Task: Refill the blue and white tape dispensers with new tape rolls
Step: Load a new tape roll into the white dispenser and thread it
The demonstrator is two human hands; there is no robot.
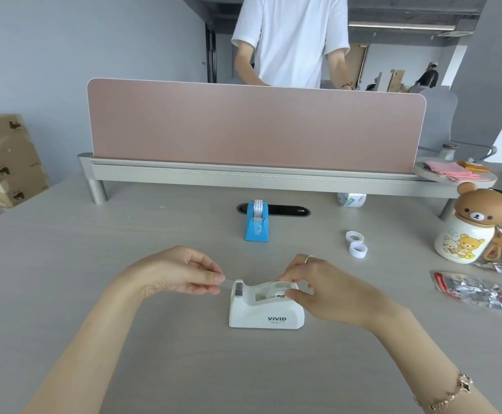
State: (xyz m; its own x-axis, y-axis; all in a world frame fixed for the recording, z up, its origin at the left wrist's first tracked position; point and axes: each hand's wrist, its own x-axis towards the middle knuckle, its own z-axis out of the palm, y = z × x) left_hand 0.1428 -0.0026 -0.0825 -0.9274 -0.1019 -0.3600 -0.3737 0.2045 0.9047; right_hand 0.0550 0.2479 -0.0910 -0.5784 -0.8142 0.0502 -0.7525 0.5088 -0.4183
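Observation:
The white tape dispenser [266, 312] stands on the desk in front of me with a clear tape roll [273, 289] seated in its cradle. My left hand [184, 274] pinches the free tape end [228, 282], which stretches left past the cutter. My right hand [324, 289] grips the roll and the dispenser's back end. Farther back stands the blue tape dispenser [256, 224] with a white roll in it. Two empty white tape cores [356, 244] lie on the desk to the right.
A pink divider panel [255, 127] on a raised shelf crosses the desk's far side, and a person in a white shirt stands behind it. At the right are a bear-shaped bottle [470, 231], a silver foil wrapper [476, 291] and pink notes. Cardboard boxes [4, 162] are stacked at the left.

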